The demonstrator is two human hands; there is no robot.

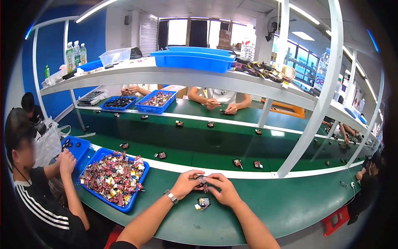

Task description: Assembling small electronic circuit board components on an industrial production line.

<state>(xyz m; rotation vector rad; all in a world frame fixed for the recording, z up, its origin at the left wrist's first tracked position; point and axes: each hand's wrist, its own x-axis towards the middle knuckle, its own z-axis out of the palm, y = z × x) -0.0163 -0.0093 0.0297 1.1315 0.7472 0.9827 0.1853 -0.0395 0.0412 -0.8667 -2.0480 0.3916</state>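
My left hand (186, 185), with a watch on its wrist, and my right hand (224, 191) meet over the near green bench. Between their fingertips they grip a small dark part with reddish leads (202, 181); the fingers cover much of it, so its exact kind does not show. Just below my hands on the bench lies a small part with a clear-and-grey body and a yellow-white tag (203, 203). To the left stands a blue tray (144, 171) heaped with small red, white, yellow and black pieces.
Beyond the bench's white edge, a green conveyor belt (199, 143) carries scattered small parts. A white shelf frame (309, 93) rises ahead, with blue bins (192, 62) on top. A co-worker (41, 195) sits at the left; others work across the belt. A red stool (336, 220) stands lower right.
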